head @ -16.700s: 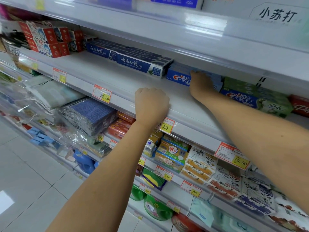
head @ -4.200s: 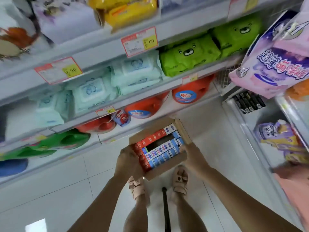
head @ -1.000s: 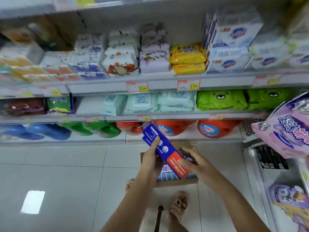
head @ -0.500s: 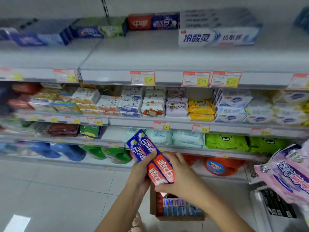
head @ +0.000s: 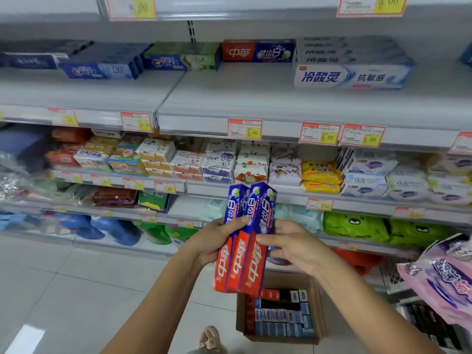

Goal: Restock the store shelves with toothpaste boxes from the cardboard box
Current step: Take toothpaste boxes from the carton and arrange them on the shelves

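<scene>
Three long red-and-blue cardboard toothpaste boxes [head: 244,241] stand nearly upright as a bundle, side by side, clamped between both hands. The left hand [head: 213,242] wraps the bundle's left edge, its thumb across the front where blue print meets red. The right hand [head: 291,245] presses from the other side, fingertips [head: 263,240] on the front of the rightmost box, palm open toward the bundle.

Below the right wrist, on the pale tiled floor [head: 76,290], sits an open brown cardboard box [head: 318,315] with more toothpaste boxes packed on end, red ones along its left side and top, blue ones filling the rest. A sandalled foot [head: 210,337] shows just left of it.

Well above the hands, on the grey metal shelf [head: 229,98], lies a matching red-and-blue toothpaste box [head: 258,51], between green-and-blue boxes to its left and a stack of white-and-blue ones to its right. Much of that shelf in front of it is bare. Yellow-and-red price tags [head: 245,129] line its front edge.
</scene>
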A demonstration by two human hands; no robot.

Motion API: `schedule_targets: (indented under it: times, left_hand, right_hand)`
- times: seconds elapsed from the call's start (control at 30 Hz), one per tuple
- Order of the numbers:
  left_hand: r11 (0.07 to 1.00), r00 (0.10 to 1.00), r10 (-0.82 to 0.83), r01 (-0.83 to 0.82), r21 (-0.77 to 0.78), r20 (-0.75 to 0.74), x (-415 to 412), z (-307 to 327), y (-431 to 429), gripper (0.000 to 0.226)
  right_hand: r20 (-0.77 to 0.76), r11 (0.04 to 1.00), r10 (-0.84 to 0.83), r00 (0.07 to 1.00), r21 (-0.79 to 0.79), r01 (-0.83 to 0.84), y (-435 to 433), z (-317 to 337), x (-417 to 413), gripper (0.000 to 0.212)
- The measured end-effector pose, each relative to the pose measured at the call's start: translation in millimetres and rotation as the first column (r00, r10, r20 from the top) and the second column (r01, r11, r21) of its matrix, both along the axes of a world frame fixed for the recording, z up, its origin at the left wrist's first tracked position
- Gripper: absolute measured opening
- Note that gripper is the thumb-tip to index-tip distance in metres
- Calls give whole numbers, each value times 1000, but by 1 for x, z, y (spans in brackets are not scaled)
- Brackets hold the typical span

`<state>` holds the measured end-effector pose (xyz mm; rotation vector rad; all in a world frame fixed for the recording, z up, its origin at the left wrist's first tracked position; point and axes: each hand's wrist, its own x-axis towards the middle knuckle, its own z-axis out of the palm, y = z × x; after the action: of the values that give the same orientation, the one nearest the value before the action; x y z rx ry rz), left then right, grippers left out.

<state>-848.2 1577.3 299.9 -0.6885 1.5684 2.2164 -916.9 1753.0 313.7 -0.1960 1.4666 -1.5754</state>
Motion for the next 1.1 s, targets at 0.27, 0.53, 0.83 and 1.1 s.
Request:
schedule_targets:
  times: [0.27,0.53,0.83,1.1]
  left_hand:
    - [999,999,15,-13,-41,33,-6,13,-28,61]
    - [988,996,-78,82,-131,37,-13,32,-25,62]
    - [913,938,-270,177,-369,-217,-33,73,11,45]
    - [487,733,-672,333,-807,-103,-46,145,41,61]
  right_hand:
    - [117,995,6,993,-101,6,15,4,-3,37]
    - [33,992,-72,997,-101,75,7,14,1,46]
    - [-232,986,-135,963,-126,108,5,43,18,51]
    - [-284,920,-354,891,-278,277,19,65,12,103]
